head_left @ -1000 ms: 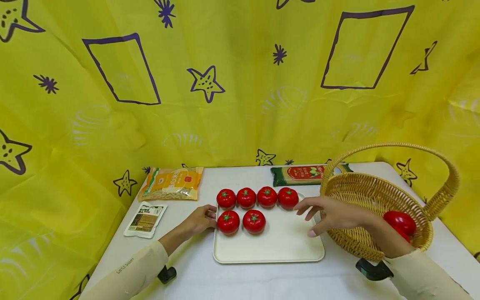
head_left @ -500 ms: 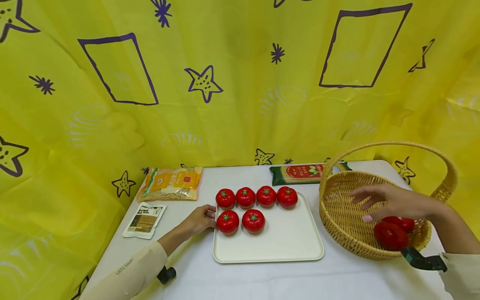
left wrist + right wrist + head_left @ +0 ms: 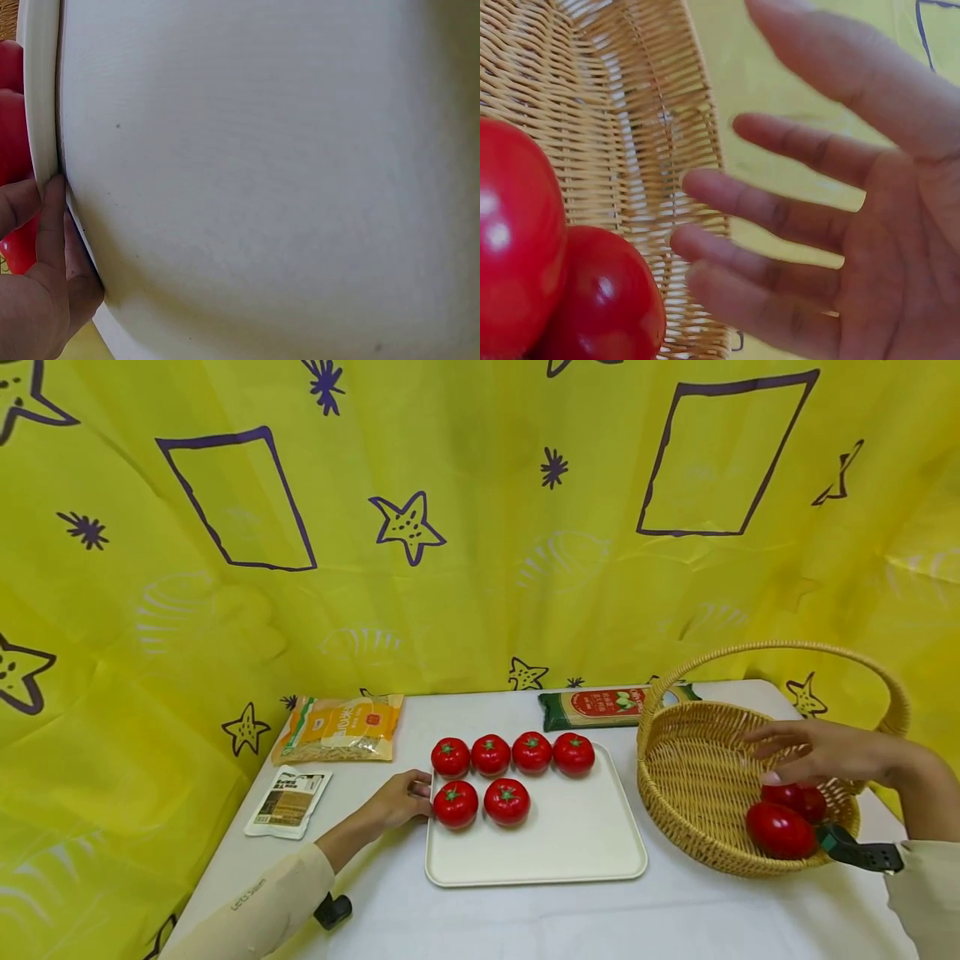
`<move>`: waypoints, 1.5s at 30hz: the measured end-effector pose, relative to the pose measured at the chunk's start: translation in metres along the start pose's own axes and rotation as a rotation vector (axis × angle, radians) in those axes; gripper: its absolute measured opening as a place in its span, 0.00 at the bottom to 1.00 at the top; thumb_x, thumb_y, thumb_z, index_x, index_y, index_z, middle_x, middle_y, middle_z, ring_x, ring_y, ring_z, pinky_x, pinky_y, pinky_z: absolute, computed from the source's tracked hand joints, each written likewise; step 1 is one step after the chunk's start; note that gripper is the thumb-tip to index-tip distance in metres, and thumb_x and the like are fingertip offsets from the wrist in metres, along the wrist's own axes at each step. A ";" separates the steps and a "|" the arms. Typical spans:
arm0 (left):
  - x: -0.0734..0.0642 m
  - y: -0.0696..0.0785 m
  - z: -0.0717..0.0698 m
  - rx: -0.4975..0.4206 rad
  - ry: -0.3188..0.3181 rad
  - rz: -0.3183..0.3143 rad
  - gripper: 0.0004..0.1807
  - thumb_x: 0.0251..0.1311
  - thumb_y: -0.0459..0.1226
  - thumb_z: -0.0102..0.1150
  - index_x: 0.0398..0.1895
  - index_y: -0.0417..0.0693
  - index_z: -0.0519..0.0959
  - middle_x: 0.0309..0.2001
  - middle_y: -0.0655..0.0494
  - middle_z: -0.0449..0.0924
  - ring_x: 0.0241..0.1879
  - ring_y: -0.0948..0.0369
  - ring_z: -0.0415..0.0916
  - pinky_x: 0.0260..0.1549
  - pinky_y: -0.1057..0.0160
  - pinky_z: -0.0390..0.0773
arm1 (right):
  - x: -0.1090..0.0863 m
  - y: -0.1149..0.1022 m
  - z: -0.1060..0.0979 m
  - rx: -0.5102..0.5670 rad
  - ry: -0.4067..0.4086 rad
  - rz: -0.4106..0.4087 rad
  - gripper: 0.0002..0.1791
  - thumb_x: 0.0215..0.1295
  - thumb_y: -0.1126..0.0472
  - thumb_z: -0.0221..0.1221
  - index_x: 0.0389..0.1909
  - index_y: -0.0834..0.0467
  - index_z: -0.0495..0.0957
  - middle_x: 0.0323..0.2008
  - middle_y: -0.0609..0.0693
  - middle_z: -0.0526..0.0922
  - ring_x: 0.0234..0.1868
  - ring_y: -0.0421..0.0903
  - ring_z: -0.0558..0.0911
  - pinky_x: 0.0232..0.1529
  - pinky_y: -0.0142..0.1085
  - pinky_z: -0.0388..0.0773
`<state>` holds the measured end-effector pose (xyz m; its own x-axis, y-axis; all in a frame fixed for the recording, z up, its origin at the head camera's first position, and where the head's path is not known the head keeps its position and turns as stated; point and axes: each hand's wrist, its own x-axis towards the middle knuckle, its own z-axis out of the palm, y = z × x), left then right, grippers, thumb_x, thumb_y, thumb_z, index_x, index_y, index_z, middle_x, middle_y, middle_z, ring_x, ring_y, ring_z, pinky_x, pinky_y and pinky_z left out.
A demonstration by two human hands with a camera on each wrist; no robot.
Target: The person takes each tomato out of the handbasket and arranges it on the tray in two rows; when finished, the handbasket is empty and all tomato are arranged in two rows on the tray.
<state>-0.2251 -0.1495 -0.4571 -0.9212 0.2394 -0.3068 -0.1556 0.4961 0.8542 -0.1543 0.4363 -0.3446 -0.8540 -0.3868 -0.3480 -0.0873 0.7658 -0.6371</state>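
Note:
At the left rim of a cream tray (image 3: 577,843), my left hand (image 3: 401,799) pinches the edge; the left wrist view shows a finger and thumb closed on the rim (image 3: 43,97). On the tray stand a row of red tomatoes (image 3: 491,755) and a nearer pair (image 3: 507,802), green stems up. Over the wicker basket (image 3: 690,777) hovers my right hand (image 3: 832,752), fingers spread and holding nothing. Beneath it lie smooth red tomatoes (image 3: 781,831) on the basket's right side. The right wrist view shows two of these tomatoes (image 3: 604,300) beside my fingers (image 3: 772,214).
An orange bag (image 3: 341,728) and a small white pouch (image 3: 288,802) lie at the left. A green-ended noodle packet (image 3: 592,707) lies at the back, partly behind the basket. The basket's tall handle (image 3: 780,645) arches over it. A yellow curtain (image 3: 465,610) hangs behind the table.
My right hand has moved right from above the tray's right side to over the basket, and tomatoes there have come into view. My left hand has stayed at the tray's rim.

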 end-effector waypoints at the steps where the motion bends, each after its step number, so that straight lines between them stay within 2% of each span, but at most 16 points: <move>1: 0.000 0.000 0.000 0.001 -0.002 0.000 0.29 0.51 0.24 0.65 0.59 0.31 0.72 0.41 0.45 0.75 0.38 0.56 0.75 0.38 0.61 0.86 | -0.001 0.001 0.000 0.005 -0.002 0.018 0.37 0.72 0.57 0.57 0.72 0.74 0.55 0.64 0.80 0.66 0.55 0.64 0.80 0.41 0.37 0.85; 7: 0.001 -0.001 0.001 -0.008 -0.004 0.002 0.29 0.51 0.23 0.65 0.59 0.31 0.72 0.41 0.45 0.74 0.37 0.56 0.75 0.38 0.60 0.86 | -0.002 0.006 -0.002 0.061 -0.020 0.133 0.41 0.71 0.54 0.58 0.71 0.76 0.53 0.67 0.83 0.57 0.56 0.68 0.78 0.45 0.49 0.85; 12: 0.001 -0.001 0.002 -0.011 0.002 -0.002 0.29 0.50 0.23 0.65 0.59 0.31 0.72 0.41 0.45 0.75 0.37 0.56 0.75 0.38 0.60 0.86 | 0.000 0.007 -0.004 0.124 -0.064 0.213 0.44 0.70 0.51 0.60 0.71 0.75 0.52 0.67 0.83 0.54 0.53 0.64 0.80 0.43 0.52 0.85; 17: 0.001 -0.002 0.002 -0.009 0.002 -0.010 0.29 0.51 0.23 0.65 0.59 0.32 0.72 0.42 0.46 0.75 0.38 0.56 0.75 0.38 0.60 0.86 | 0.002 0.011 -0.002 0.182 -0.110 0.246 0.45 0.70 0.52 0.60 0.71 0.76 0.49 0.67 0.85 0.51 0.52 0.60 0.80 0.43 0.52 0.86; 21: 0.003 -0.002 0.001 -0.005 -0.002 -0.011 0.28 0.52 0.24 0.65 0.59 0.32 0.72 0.42 0.46 0.75 0.37 0.56 0.75 0.39 0.60 0.86 | 0.004 0.016 -0.002 0.182 -0.115 0.250 0.43 0.70 0.54 0.60 0.71 0.75 0.50 0.66 0.85 0.51 0.52 0.61 0.79 0.42 0.53 0.86; 24: 0.003 -0.002 0.001 -0.002 -0.001 -0.005 0.29 0.52 0.24 0.65 0.60 0.32 0.72 0.42 0.45 0.75 0.37 0.56 0.76 0.39 0.60 0.86 | 0.006 0.019 -0.001 0.195 -0.111 0.232 0.41 0.70 0.56 0.60 0.70 0.75 0.52 0.65 0.85 0.52 0.51 0.59 0.79 0.43 0.52 0.86; 28: 0.003 -0.001 0.001 0.000 -0.002 0.001 0.29 0.51 0.24 0.66 0.59 0.31 0.72 0.41 0.45 0.75 0.37 0.56 0.76 0.38 0.60 0.86 | 0.010 0.023 0.001 0.211 -0.109 0.202 0.38 0.69 0.59 0.61 0.68 0.77 0.55 0.61 0.84 0.59 0.48 0.52 0.80 0.45 0.50 0.86; 35: 0.003 0.000 0.001 -0.012 -0.001 -0.008 0.29 0.51 0.23 0.66 0.59 0.31 0.72 0.41 0.45 0.74 0.37 0.56 0.75 0.38 0.60 0.87 | 0.019 0.025 0.002 0.216 -0.090 0.205 0.35 0.69 0.61 0.61 0.67 0.76 0.59 0.55 0.75 0.70 0.47 0.52 0.77 0.44 0.48 0.86; 45: 0.001 0.000 0.000 -0.011 -0.003 -0.009 0.29 0.51 0.23 0.66 0.60 0.31 0.71 0.42 0.45 0.75 0.37 0.56 0.76 0.38 0.60 0.86 | 0.031 0.024 -0.001 0.220 -0.088 0.244 0.37 0.68 0.62 0.62 0.68 0.76 0.56 0.56 0.74 0.69 0.45 0.50 0.76 0.39 0.42 0.85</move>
<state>-0.2262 -0.1491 -0.4577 -0.9185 0.2375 -0.3162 -0.1683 0.4889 0.8559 -0.1830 0.4432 -0.3704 -0.7874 -0.2563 -0.5606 0.2353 0.7156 -0.6577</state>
